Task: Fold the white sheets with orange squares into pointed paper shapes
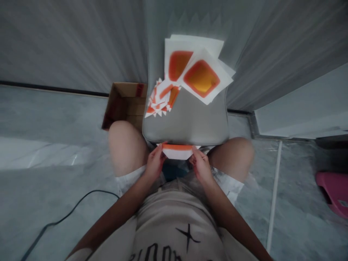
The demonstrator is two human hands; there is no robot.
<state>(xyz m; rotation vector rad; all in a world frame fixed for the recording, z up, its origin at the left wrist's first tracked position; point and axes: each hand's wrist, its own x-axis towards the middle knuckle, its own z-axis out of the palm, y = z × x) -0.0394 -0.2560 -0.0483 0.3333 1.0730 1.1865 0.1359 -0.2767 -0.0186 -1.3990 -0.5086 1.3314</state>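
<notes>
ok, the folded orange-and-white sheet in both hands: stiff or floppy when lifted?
Probably light and thin: the folded sheet is held by fingertip pinches of the left hand and right hand alone. Likely keeps creases, since the folded pieces on the grey seat hold sharp points. The flat sheets lie fanned askew, so it may slide easily.

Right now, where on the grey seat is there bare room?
The grey padded seat is bare across its near half, from the heap of folded orange-white pieces and the stack of white sheets with orange squares down to the folded white sheet in the left hand and right hand. The far end is crowded.
</notes>
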